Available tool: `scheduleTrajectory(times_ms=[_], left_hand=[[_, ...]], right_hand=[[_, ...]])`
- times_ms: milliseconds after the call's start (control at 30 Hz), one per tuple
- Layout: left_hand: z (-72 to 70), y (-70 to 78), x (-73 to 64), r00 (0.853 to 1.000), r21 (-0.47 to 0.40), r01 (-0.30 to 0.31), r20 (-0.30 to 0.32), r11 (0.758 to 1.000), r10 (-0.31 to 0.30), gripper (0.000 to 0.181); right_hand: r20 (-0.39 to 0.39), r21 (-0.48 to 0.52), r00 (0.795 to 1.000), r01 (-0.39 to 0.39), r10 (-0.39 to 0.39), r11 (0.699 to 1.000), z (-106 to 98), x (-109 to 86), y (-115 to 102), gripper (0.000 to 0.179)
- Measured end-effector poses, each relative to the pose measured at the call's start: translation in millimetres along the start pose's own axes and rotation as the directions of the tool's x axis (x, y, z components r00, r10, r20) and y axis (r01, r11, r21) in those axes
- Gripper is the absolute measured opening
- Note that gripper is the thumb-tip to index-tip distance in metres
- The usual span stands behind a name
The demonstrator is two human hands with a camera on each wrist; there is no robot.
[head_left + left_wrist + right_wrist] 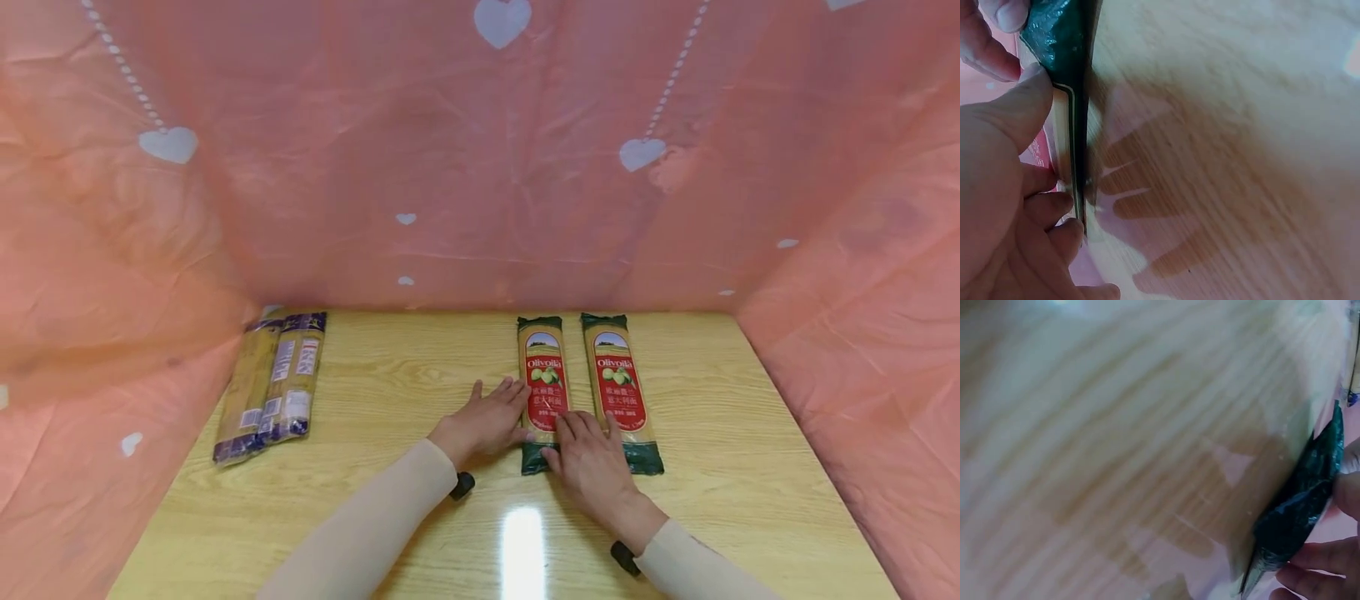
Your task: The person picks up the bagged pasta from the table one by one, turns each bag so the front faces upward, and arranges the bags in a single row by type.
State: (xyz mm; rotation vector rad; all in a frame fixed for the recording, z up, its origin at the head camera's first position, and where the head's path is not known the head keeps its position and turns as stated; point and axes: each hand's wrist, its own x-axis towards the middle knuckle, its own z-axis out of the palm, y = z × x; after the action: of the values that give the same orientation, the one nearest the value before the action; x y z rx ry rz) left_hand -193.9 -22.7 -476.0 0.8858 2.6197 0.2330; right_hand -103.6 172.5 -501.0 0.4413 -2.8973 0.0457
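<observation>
Two clear packs of spaghetti with red labels and green ends lie side by side at the centre right in the head view. My left hand (pixel 487 423) lies along the long left side of the left spaghetti pack (pixel 543 354), fingers stretched out at its edge. My right hand (pixel 595 467) touches that pack's lower right part, its thumb at the green end (pixel 1300 500); it partly covers the right spaghetti pack (pixel 611 354). In the left wrist view, the left thumb (pixel 1035 103) rests by the green end, with the other fingertips along the edge.
Two purple-ended packs of noodles lie together at the table's left, the left noodle pack (pixel 251 383) against the right noodle pack (pixel 296 375). A pink curtain with white hearts (pixel 450 167) encloses the wooden table (pixel 405 375) at the back and sides.
</observation>
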Motion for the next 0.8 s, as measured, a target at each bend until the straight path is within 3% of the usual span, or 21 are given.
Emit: scheduleTrajectory(times_ms=[233, 433, 600, 800], left_hand=[[0.0, -3.8, -10.5, 0.999, -0.013, 0.013, -0.051, 1.0, -0.014, 0.076], [-1.7, -23.1, -27.2, 0.988, -0.012, 0.056, -0.146, 0.998, -0.057, 0.069], [-1.0, -53.8, -43.3, 0.968, -0.004, 0.104, -0.229, 0.995, -0.102, 0.067], [-2.7, -110.4, -72.1, 0.934, -0.017, 0.19, -0.303, 0.982, -0.187, 0.065]], right_hand=[[-0.059, 0.019, 0.998, 0.003, -0.001, 1.0, -3, 2.3, -1, 0.049], [-0.072, 0.044, 0.997, -0.009, 0.012, 0.999, 0, 6.1, -3, 0.058], [-0.027, 0.047, 0.999, -0.016, 0.017, 0.999, 1, 7.5, -7, 0.062], [0.003, 0.035, 1.0, -0.009, 0.009, 0.999, 4, 8.5, -11, 0.062]])
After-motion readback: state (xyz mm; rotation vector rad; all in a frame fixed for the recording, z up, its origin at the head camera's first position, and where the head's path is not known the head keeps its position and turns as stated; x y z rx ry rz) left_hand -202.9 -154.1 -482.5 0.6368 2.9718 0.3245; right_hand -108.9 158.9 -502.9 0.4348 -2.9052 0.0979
